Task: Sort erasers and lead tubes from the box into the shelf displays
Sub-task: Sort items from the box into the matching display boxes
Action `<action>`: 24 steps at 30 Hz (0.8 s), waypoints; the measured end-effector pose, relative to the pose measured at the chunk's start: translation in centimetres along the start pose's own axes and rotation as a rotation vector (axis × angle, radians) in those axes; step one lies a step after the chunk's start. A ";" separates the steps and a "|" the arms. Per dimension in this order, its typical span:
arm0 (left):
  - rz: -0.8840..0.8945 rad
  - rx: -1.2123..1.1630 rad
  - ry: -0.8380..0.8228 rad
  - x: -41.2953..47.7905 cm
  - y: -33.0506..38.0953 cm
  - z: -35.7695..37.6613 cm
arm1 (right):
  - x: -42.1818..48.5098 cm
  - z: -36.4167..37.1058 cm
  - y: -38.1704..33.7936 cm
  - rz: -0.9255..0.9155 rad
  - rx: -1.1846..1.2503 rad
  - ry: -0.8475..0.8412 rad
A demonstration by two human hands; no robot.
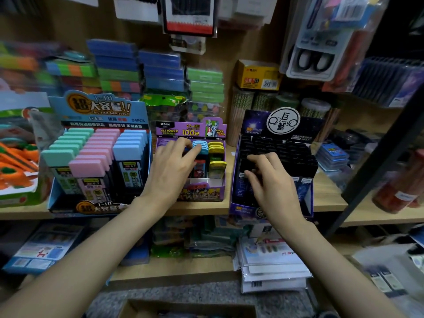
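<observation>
Lead tubes (pixel 200 146) stand in rows in the purple display (pixel 202 193) on the shelf (pixel 202 210). My left hand (pixel 169 171) rests on them, fingers loosely spread, thumb at the blue caps. Right of that display, my right hand (pixel 273 180) curls its fingers onto the front tubes of the black display (pixel 252 120); I cannot tell whether it grips one. Left stands the pastel display (pixel 96 111). Below, the box (pixel 188 305) rim shows.
</observation>
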State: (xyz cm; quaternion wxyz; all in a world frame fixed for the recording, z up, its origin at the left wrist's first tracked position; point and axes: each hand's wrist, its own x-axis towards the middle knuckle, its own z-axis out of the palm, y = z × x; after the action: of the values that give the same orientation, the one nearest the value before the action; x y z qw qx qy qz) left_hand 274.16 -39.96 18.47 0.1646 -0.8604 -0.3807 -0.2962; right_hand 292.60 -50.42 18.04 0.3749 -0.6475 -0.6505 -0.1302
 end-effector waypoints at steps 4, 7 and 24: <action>-0.012 0.026 -0.028 0.0 0.3 -0.9 | 0.0 -0.5 0.0 0.086 0.117 -0.030; -0.019 -0.037 -0.046 -1.0 0.5 -2.6 | -0.2 -1.8 -0.3 0.146 0.179 -0.030; -0.341 -0.548 -1.008 -30.4 3.4 5.4 | -23.0 5.5 -0.6 0.336 0.098 -1.048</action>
State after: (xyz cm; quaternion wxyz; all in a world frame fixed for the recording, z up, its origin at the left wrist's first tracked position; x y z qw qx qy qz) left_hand 262.56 -56.36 -5.18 -0.3141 -0.8328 -0.4541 0.0389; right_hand 287.53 -63.99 -0.61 0.0461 -0.7023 -0.6431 0.3017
